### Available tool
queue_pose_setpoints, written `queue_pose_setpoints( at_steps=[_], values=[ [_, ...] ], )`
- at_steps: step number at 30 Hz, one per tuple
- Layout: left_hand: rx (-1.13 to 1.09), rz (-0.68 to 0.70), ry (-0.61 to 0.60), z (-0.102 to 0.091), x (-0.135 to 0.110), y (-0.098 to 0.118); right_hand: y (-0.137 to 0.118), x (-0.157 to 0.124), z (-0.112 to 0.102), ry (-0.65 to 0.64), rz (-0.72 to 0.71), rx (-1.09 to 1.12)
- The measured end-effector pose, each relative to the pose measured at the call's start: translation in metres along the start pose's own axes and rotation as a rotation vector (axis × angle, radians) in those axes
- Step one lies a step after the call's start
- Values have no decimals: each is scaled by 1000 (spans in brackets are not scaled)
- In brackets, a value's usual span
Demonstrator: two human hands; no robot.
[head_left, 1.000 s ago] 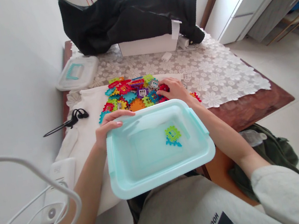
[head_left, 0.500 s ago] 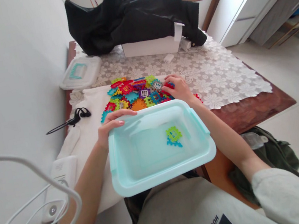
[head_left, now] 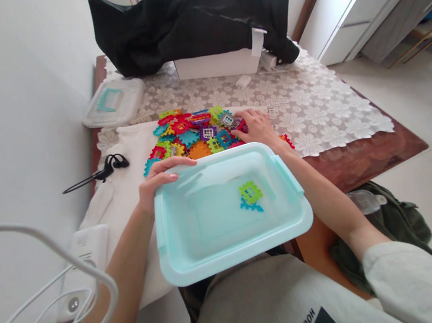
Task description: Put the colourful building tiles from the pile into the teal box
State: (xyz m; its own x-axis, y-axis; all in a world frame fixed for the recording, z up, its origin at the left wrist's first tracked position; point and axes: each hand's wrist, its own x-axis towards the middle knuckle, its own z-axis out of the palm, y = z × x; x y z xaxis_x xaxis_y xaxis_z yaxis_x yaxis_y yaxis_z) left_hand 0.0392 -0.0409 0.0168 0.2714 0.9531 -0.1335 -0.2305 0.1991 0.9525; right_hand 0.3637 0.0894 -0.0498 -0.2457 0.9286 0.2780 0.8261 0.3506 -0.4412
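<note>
My left hand (head_left: 160, 179) grips the far left rim of a pale blue plastic tub (head_left: 200, 261) that rests on my lap against the table edge. Two toy tiles, a green one (head_left: 250, 192) over a blue one, lie inside the tub. Just beyond the tub, a pile of colourful interlocking plastic tiles (head_left: 190, 132) is spread on a white cloth. My right hand (head_left: 255, 128) lies on the right end of that pile with its fingers curled over some tiles; what they hold is hidden.
A lace cloth (head_left: 316, 110) covers the brown table. A clear lid with a blue handle (head_left: 113, 102) sits at the back left, a white box under a black garment (head_left: 191, 21) at the back. Black earphones (head_left: 110, 166) and a white charger with cable (head_left: 81, 252) lie left.
My right hand shifted slightly over the right end of the tile pile. My left hand and the tub stayed put; the view moved a little.
</note>
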Motion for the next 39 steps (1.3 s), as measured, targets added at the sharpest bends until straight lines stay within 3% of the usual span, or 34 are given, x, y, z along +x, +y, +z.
queue_pose_setpoints(
  at_steps=[4,10,16,21,24,29,36,39],
  values=[
    [16,9,21,-1,0,-1,3,-3,-5,-50,79,-120],
    [19,-28,-8,-2,-2,1,3,2,-8,-61,8,-50],
    [19,3,22,-2,-1,-2,-5,4,-8,63,-118,229],
    [12,-21,20,-1,-1,0,-6,8,-11,218,-68,540],
    [9,-25,13,2,-2,4,-5,11,-13,268,-22,841],
    [16,-20,15,3,-2,5,-13,11,-23,171,4,1289],
    [-1,2,15,3,-2,4,-34,-7,-49,53,-129,1482],
    [-6,13,11,2,-2,2,-36,-16,-57,-59,-169,1523]
  ],
)
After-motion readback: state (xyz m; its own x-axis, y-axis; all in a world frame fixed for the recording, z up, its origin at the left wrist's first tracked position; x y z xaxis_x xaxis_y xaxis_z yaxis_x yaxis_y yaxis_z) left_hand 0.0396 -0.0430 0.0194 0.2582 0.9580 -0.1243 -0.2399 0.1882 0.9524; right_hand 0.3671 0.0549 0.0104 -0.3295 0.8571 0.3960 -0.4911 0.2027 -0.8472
